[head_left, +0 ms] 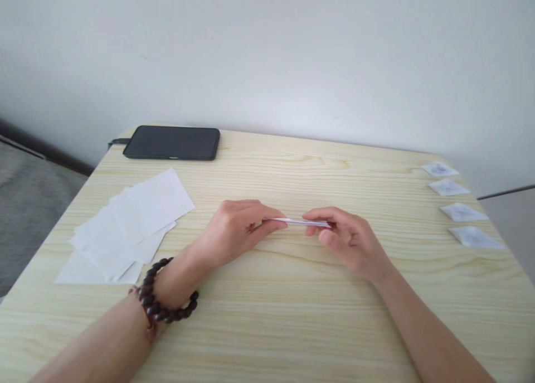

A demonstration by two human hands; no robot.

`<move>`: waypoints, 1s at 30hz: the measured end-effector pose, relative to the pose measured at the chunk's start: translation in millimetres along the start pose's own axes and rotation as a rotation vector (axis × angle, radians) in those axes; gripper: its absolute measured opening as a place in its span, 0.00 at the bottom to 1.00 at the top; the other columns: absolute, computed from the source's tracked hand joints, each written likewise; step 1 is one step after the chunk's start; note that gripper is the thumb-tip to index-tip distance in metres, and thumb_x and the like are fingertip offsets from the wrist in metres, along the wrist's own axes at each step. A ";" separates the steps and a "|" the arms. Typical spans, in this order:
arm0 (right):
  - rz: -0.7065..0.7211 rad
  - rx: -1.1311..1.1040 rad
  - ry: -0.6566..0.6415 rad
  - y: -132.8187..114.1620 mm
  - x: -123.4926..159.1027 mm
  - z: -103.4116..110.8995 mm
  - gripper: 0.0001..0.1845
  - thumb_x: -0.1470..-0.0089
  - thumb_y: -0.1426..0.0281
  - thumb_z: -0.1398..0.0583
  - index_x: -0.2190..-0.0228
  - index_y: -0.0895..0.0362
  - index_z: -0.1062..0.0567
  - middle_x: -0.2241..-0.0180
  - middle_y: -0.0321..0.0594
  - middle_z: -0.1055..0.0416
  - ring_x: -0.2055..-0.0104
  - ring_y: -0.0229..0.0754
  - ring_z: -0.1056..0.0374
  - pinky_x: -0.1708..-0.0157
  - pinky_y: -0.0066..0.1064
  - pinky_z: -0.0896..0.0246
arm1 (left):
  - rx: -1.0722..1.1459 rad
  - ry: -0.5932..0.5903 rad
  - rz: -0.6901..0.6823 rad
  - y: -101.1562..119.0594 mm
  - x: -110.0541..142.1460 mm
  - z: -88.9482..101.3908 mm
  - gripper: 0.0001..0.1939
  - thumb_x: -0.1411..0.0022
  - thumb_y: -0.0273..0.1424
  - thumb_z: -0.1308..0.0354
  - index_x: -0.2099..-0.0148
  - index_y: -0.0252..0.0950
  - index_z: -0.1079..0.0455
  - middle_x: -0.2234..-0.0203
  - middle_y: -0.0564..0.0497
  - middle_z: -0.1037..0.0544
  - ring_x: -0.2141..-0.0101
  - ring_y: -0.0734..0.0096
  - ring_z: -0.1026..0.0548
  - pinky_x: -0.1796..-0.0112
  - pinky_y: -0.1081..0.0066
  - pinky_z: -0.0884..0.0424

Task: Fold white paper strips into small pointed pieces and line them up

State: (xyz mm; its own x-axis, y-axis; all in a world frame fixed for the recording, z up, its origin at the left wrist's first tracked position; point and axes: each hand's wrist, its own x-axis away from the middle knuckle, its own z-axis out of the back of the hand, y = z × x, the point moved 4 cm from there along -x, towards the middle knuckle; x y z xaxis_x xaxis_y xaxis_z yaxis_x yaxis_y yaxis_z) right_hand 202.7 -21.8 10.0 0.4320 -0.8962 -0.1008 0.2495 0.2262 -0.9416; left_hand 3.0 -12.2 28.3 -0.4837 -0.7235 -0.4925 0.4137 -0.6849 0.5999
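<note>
Between thumb and fingers, my left hand (234, 229) pinches the left end of a folded piece of white paper (297, 222). The paper is seen nearly edge-on as a thin flat strip, held just above the wooden table. My right hand (345, 238) is at its other end, with the index finger above the paper and another fingertip below it. The right thumb stands a little apart from the paper, on the near side. How the paper is folded cannot be made out from this angle.
White paper sheets (152, 204) lie overlapping on the left of the table (267, 327). A black phone (172, 142) with a cable lies at the back left. Several folded diamond-shaped papers (475, 237) form a column along the right edge. A wall stands behind.
</note>
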 end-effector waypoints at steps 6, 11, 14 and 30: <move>0.124 0.317 0.107 -6.3 -2.1 -3.0 0.11 0.42 0.69 0.41 0.75 0.57 0.25 0.80 0.32 0.32 0.78 0.32 0.40 0.77 0.25 0.46 | 0.021 -0.108 0.087 -3.6 0.8 -5.6 0.07 0.37 0.32 0.41 0.64 0.36 0.23 0.79 0.56 0.22 0.80 0.81 0.31 0.76 0.80 0.39; 0.166 0.386 0.097 -8.9 -2.4 -5.4 0.13 0.41 0.70 0.41 0.78 0.58 0.26 0.81 0.32 0.33 0.79 0.31 0.41 0.78 0.25 0.47 | 0.062 -0.216 0.369 -7.8 3.0 -10.2 0.13 0.36 0.36 0.44 0.70 0.36 0.24 0.86 0.60 0.31 0.85 0.83 0.40 0.80 0.79 0.45; 0.195 0.415 0.077 -9.6 -1.7 -6.9 0.15 0.41 0.69 0.41 0.79 0.58 0.27 0.81 0.33 0.32 0.79 0.31 0.40 0.77 0.25 0.47 | 0.045 -0.244 0.302 -4.7 2.5 -12.1 0.16 0.37 0.38 0.43 0.74 0.34 0.26 0.85 0.58 0.32 0.82 0.81 0.39 0.78 0.78 0.45; 0.101 0.332 -0.020 -8.4 -0.8 -0.8 0.18 0.39 0.69 0.44 0.79 0.57 0.25 0.80 0.33 0.31 0.75 0.32 0.37 0.72 0.24 0.45 | 0.291 -0.386 0.481 -15.3 2.4 -4.7 0.13 0.38 0.35 0.44 0.70 0.35 0.22 0.78 0.55 0.21 0.78 0.80 0.29 0.76 0.81 0.38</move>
State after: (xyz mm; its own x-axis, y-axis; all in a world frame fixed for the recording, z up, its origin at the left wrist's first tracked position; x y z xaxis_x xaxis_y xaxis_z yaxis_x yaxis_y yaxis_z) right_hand 199.6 -23.3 17.8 0.4847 -0.8562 -0.1788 0.4718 0.4281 -0.7708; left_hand -0.9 -3.9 15.0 -0.5612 -0.8217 0.0994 0.4535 -0.2048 0.8674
